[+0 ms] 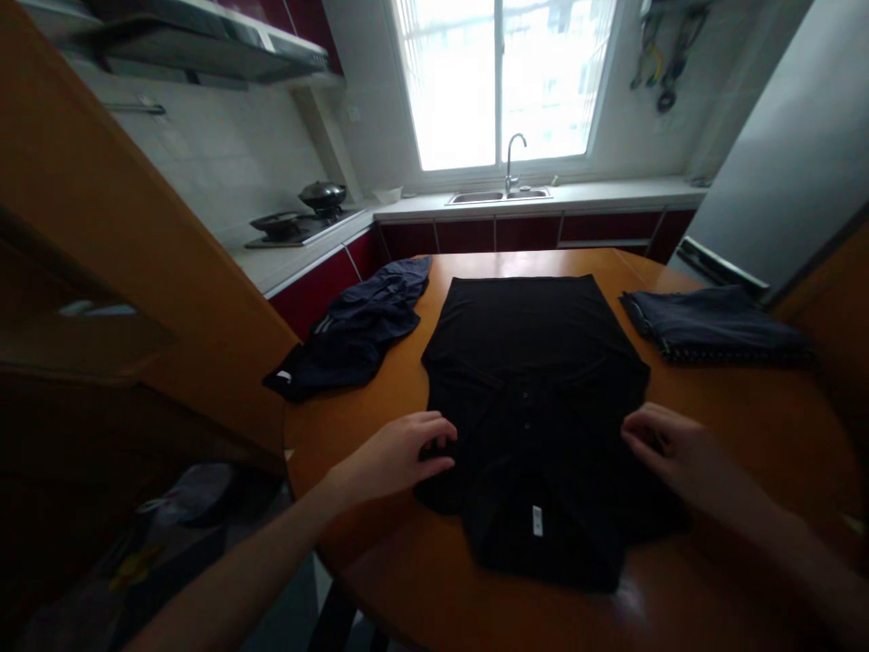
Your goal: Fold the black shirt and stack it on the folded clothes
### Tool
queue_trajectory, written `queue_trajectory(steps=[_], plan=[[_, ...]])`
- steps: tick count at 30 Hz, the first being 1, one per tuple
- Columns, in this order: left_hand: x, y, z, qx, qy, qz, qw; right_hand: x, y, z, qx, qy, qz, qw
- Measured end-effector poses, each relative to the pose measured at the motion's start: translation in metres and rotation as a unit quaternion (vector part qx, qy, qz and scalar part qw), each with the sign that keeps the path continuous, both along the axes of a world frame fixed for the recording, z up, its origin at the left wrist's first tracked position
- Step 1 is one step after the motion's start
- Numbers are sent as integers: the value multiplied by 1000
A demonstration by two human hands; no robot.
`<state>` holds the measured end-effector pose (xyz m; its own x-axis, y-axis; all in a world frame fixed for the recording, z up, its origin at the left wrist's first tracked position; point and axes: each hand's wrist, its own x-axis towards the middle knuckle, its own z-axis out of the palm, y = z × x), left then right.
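Observation:
A black polo shirt [526,330] lies spread on the wooden table, its collar towards me and its hem towards the window. Its button placket faces up, and a small white label [537,521] shows inside the neck. At the shirt's left sleeve side is my left hand [414,450], fingers bent and thumb apart, with nothing seen between them. On the opposite side my right hand [672,448] is over the sleeve edge, thumb and forefinger tips close together. Whether cloth is between those tips I cannot make out. No part of the shirt looks lifted.
A crumpled dark blue garment [359,326] lies at the table's left edge. Folded dark trousers or similar cloth [712,324] lie at the right. Behind the round table [380,552] are a counter with a sink [479,196], a hob with pans [322,195], and a fridge [767,154].

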<state>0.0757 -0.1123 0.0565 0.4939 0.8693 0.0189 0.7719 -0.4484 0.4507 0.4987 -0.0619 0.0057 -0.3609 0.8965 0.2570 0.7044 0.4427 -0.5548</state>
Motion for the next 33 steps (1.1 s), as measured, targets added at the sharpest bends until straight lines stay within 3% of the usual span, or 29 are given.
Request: queue_trajectory(steps=[4, 9, 14, 21, 28, 33], plan=[[1, -31, -23, 47, 64, 21, 997, -3, -41, -12, 36, -92, 25, 995], [-3, -37, -41, 119, 74, 48, 989, -2, -59, -13, 110, -185, -19, 976], [-6, -42, -37, 120, 64, 68, 988, -4, -72, -14, 141, -234, -63, 960], [-18, -51, -37, 108, 60, 92, 988, 7, -83, -13, 141, -238, -79, 958], [-34, -46, -31, 63, 64, 81, 993, 26, -88, -5, 53, -191, -61, 978], [-31, -33, -19, 113, 10, 107, 988, 37, -78, 14, 56, -125, -169, 976]])
